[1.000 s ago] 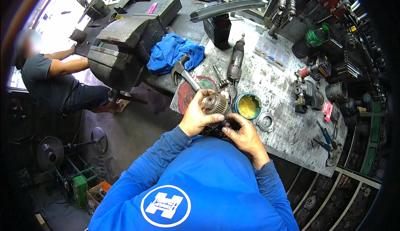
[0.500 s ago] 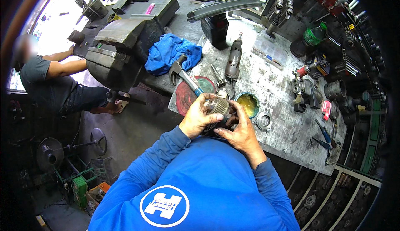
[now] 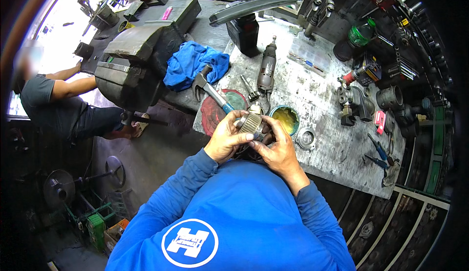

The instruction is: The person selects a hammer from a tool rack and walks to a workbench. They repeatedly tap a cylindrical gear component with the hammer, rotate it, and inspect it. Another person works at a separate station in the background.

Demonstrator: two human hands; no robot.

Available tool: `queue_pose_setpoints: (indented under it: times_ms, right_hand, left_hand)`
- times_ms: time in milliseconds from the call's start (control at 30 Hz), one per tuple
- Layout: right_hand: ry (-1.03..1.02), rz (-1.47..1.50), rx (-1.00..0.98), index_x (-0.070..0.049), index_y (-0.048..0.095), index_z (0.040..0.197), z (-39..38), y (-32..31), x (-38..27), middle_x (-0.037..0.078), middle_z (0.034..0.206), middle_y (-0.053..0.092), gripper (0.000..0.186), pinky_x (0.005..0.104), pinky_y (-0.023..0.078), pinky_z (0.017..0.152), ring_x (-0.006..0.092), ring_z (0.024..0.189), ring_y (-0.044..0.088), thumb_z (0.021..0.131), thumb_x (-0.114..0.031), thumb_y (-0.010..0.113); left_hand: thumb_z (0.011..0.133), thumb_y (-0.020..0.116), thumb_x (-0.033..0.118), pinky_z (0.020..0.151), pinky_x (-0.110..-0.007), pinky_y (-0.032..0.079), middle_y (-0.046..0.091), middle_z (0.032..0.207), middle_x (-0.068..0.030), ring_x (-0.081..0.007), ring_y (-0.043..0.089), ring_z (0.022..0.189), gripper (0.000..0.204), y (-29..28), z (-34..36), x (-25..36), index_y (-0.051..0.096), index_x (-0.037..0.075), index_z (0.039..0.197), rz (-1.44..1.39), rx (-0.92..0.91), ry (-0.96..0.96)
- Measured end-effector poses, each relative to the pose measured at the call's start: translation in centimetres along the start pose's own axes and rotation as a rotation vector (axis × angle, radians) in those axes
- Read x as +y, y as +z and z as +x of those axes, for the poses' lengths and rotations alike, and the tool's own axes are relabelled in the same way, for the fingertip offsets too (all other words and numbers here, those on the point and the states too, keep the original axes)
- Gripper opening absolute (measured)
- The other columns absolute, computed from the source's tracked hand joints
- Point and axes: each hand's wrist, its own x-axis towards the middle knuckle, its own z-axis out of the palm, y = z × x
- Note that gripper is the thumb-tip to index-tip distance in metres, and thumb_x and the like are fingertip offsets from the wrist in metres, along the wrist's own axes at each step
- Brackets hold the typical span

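Between my two hands, close to the front of my shirt, is a metal gear point(image 3: 250, 123) with toothed edges, attached to a darker part that my fingers mostly hide. My left hand point(image 3: 228, 136) grips it from the left, thumb along its lower side. From the right, my right hand point(image 3: 277, 148) closes its fingers around the darker part. Just beyond lie a claw hammer point(image 3: 213, 91) with a blue handle, a red round lid point(image 3: 215, 117), and an open tub of yellow grease point(image 3: 286, 119). A flat metal ring point(image 3: 307, 138) rests right of the tub.
A large bench vise point(image 3: 129, 58) stands left, beside a blue cloth point(image 3: 195, 65). On the metal-topped table point(image 3: 337, 158) lie a die grinder point(image 3: 267, 68), a black container point(image 3: 243, 35), pump-like parts point(image 3: 354, 104) and pliers point(image 3: 378, 153). Another person point(image 3: 53, 95) works at far left.
The gear has turned slightly in my hands, its toothed side showing more. The whole view has shifted a little; the bench items have stayed in place.
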Motion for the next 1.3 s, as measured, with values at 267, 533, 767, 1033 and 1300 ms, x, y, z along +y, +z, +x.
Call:
queue_pose_setpoints:
  times_ms: [267, 533, 767, 1033, 1300]
  right_hand:
    - [0.022, 0.043, 0.010, 0.001, 0.059, 0.141, -0.1, -0.1, 0.0, 0.009, 0.110, 0.067, 0.072, 0.0306, 0.055, 0.073, 0.0143, 0.083, 0.064, 0.084, -0.028, 0.092]
    - [-0.088, 0.042, 0.058, -0.001, 0.061, 0.141, -0.2, -0.3, -0.2, 0.009, 0.107, 0.069, 0.068, 0.0330, 0.056, 0.083, 0.0178, 0.092, 0.067, 0.084, -0.022, 0.090]
    - [-0.079, 0.019, 0.037, -0.003, 0.064, 0.137, -0.1, -0.4, 0.1, 0.007, 0.096, 0.068, 0.062, 0.0331, 0.056, 0.075, 0.0174, 0.082, 0.064, 0.083, -0.017, 0.090]
    - [-0.062, 0.023, 0.029, -0.003, 0.066, 0.134, -0.2, -0.4, -0.2, 0.006, 0.093, 0.066, 0.058, 0.0311, 0.055, 0.071, 0.0155, 0.080, 0.063, 0.084, -0.018, 0.090]
    - [-0.065, 0.023, 0.027, -0.003, 0.066, 0.133, -0.3, -0.4, 0.2, 0.006, 0.091, 0.066, 0.057, 0.0328, 0.055, 0.071, 0.0170, 0.080, 0.064, 0.083, -0.018, 0.089]
  left_hand:
    - [0.092, 0.073, -0.002, 0.111, -0.042, 0.055, 0.061, 0.140, -0.0206, -0.0298, 0.066, 0.129, 0.069, 0.0, 0.2, 0.1, 0.039, -0.003, 0.152, -0.180, -0.066, -0.032]
    - [0.106, 0.055, 0.037, 0.107, -0.046, 0.058, 0.065, 0.141, -0.0223, -0.0356, 0.066, 0.131, 0.062, 0.0, 0.0, 0.5, 0.047, -0.002, 0.153, -0.199, -0.065, -0.132]
    - [0.110, 0.043, 0.043, 0.099, -0.048, 0.063, 0.067, 0.138, -0.0239, -0.0404, 0.070, 0.123, 0.061, -1.1, 0.3, 0.0, 0.050, -0.001, 0.152, -0.354, -0.017, -0.145]
    - [0.110, 0.044, 0.043, 0.097, -0.049, 0.064, 0.067, 0.138, -0.0241, -0.0419, 0.071, 0.121, 0.060, -1.7, 0.3, -0.3, 0.051, 0.000, 0.151, -0.366, -0.010, -0.147]
    - [0.101, 0.065, 0.027, 0.105, -0.047, 0.059, 0.068, 0.135, -0.0197, -0.0351, 0.071, 0.120, 0.057, -1.0, 0.1, 0.4, 0.050, 0.000, 0.150, -0.220, -0.054, -0.066]
